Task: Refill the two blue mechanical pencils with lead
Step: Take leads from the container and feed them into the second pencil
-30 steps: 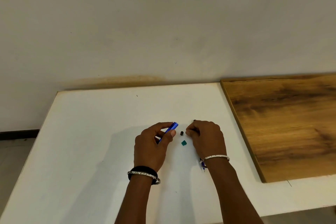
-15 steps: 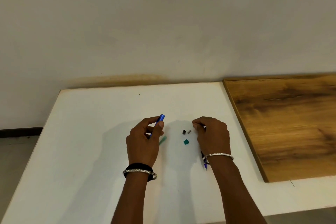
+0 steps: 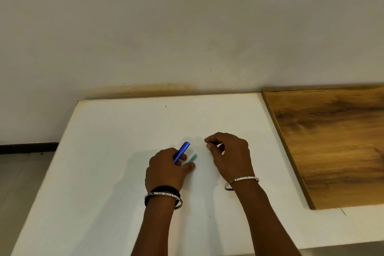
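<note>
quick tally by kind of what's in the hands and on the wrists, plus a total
blue pencil: 1, in the left hand
teal piece: 1
silver bangles: 2
black wristband: 1
total: 5

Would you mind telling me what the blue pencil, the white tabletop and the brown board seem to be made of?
The blue pencil looks like glossy plastic: saturated colour with a light sheen. The white tabletop appears matte painted or laminated board, showing no glare. The brown board shows wood grain, though it may be veneer or printed laminate.
</note>
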